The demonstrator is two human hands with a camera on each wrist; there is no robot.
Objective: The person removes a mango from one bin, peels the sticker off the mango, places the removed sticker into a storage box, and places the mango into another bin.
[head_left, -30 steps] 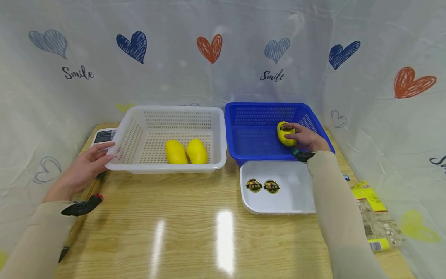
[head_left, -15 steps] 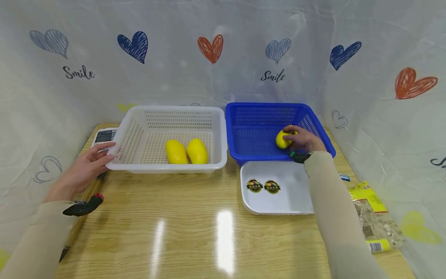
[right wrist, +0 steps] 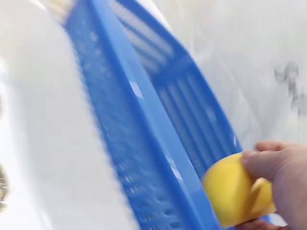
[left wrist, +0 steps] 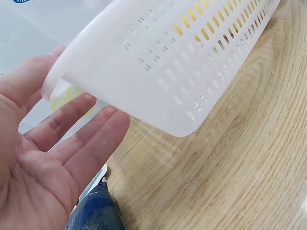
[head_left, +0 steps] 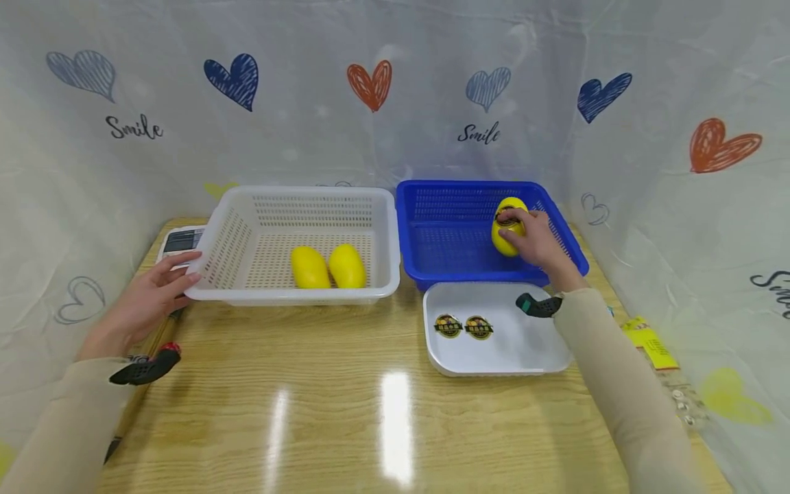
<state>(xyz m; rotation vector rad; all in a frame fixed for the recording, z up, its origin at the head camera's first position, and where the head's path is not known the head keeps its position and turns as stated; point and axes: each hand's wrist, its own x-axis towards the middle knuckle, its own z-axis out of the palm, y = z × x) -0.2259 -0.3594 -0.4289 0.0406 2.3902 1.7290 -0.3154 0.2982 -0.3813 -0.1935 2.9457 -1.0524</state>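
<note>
Both arms in beige sleeves stretch forward, a dark wrist mount strapped on each. The left hand (head_left: 145,298) lies low at the person's left, palm turned inward, fingers (left wrist: 81,139) straight and relaxed, thumb raised above them. The right hand (head_left: 535,240) is lifted farther ahead on a nearly straight arm, its fingers (right wrist: 266,163) curled in a firm grip, wrist slightly bent

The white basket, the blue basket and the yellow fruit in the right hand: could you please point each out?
white basket (head_left: 290,296): head view, front rim.
blue basket (head_left: 457,186): head view, back rim.
yellow fruit (head_left: 511,205): head view, upper end above the fingers.
</note>
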